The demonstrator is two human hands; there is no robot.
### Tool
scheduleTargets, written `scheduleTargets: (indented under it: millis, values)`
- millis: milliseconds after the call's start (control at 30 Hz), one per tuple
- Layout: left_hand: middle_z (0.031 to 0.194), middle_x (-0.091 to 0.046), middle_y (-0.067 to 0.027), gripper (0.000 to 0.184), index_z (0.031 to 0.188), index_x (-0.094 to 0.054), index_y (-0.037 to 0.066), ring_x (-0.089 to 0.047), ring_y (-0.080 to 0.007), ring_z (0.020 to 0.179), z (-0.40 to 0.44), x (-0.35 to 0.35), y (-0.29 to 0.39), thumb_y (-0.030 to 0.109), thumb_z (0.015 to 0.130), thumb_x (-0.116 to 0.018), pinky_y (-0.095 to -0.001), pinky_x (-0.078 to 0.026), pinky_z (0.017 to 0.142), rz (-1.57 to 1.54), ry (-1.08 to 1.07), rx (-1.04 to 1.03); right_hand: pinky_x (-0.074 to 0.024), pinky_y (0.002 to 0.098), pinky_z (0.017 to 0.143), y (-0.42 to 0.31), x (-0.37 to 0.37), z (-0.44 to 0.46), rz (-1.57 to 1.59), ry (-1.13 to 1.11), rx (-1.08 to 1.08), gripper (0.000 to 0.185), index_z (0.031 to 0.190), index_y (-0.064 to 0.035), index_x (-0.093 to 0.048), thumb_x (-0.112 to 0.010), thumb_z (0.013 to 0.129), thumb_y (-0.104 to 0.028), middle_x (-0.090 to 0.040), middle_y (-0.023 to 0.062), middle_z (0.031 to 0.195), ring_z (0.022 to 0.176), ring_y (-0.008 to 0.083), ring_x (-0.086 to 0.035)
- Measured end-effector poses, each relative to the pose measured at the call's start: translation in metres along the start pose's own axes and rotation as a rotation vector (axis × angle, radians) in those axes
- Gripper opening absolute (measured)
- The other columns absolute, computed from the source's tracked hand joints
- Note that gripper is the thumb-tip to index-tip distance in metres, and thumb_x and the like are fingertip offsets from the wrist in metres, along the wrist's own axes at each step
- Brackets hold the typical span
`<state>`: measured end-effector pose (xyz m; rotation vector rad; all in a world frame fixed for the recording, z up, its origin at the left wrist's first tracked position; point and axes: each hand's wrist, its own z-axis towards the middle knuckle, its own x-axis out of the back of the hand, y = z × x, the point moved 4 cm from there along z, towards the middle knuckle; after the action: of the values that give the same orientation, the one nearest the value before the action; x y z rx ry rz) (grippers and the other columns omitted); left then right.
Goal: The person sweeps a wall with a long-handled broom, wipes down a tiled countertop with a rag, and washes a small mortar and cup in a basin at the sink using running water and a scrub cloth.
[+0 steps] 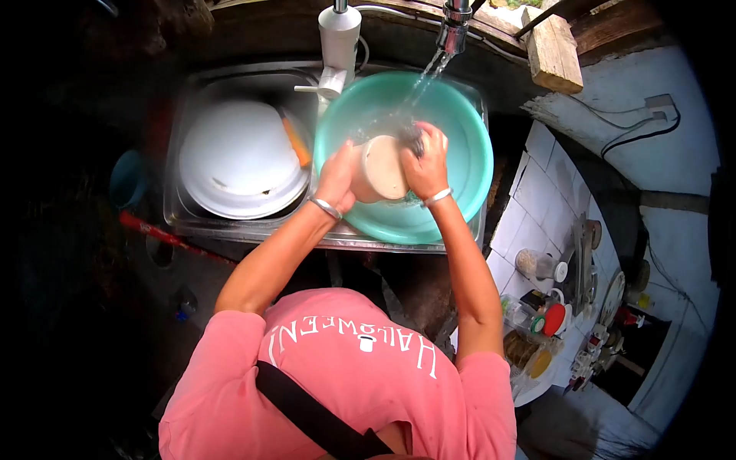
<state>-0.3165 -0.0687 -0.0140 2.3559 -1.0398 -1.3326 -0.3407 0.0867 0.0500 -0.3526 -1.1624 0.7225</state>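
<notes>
Over a green basin in the right sink bowl, my left hand grips a beige cup-like container by its side, tilted with its round end facing up. My right hand is closed on a dark scrubber beside the container's right edge. Water streams from the chrome faucet into the basin, just above the scrubber. Part of the container is hidden by my left hand's fingers.
A large pale lid covers much of the left sink bowl, with an orange item at its edge. A white faucet stands between the bowls. Jars and lids sit on the tiled counter at right.
</notes>
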Motion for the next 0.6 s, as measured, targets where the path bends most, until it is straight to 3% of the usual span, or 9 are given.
scheduleTargets:
  millis: [200,233,267,433,600]
  values:
    - [0.106,-0.058,-0.0135,0.036,0.109,-0.05,-0.004,-0.058,-0.0233,0.096,0.001,-0.003,0.006,0.028,0.095,-0.04,-0.0367,-0.049,0.081,-0.034,-0.025,-0.027,-0.0318,0.0442,0.097,-0.066,0.007,-0.022,0.054,-0.033,0.167,0.041,0.102,0.0004,-0.054,-0.058,0.062,-0.007,-0.047,0.0183,0.116,0.111,0.039,-0.04]
    - [0.107,-0.057,-0.0134,0.036,0.109,-0.05,-0.004,-0.058,-0.0236,0.095,0.001,-0.001,0.002,0.028,0.095,-0.039,-0.0371,-0.048,0.083,-0.007,-0.032,-0.014,-0.0322,0.0456,0.096,-0.065,0.003,-0.009,0.078,-0.039,0.177,0.038,0.101,0.0,-0.055,-0.059,0.064,-0.008,-0.048,0.0188,0.114,0.109,0.0391,-0.041]
    - [0.107,-0.057,-0.0133,0.036,0.109,-0.05,-0.004,-0.058,-0.0237,0.095,0.001,0.0,-0.004,0.028,0.095,-0.039,-0.0374,-0.048,0.083,-0.021,-0.03,-0.007,-0.0318,0.0456,0.096,-0.052,-0.005,0.002,-0.001,-0.028,0.187,0.034,0.092,0.0016,-0.054,-0.063,0.066,-0.017,-0.048,0.0185,0.114,0.109,0.0375,-0.042]
    - [0.104,-0.058,-0.0126,0.036,0.107,-0.052,-0.003,-0.058,-0.0232,0.095,0.005,0.013,-0.008,0.029,0.095,-0.041,-0.0376,-0.046,0.085,-0.087,-0.01,-0.011,-0.0331,0.0441,0.095,0.001,0.002,-0.014,0.016,-0.029,0.005,0.029,0.091,0.0021,-0.055,-0.058,0.068,-0.015,-0.049,0.0193,0.112,0.108,0.0373,-0.042]
    - [0.102,-0.059,-0.0124,0.035,0.105,-0.053,-0.002,-0.059,-0.0217,0.092,0.012,0.011,-0.003,0.03,0.095,-0.042,-0.037,-0.048,0.082,-0.034,-0.05,-0.036,-0.0306,0.0462,0.098,-0.062,0.008,-0.024,0.03,-0.049,0.144,0.041,0.098,0.0023,-0.053,-0.063,0.062,-0.013,-0.047,0.0184,0.112,0.11,0.0373,-0.041]
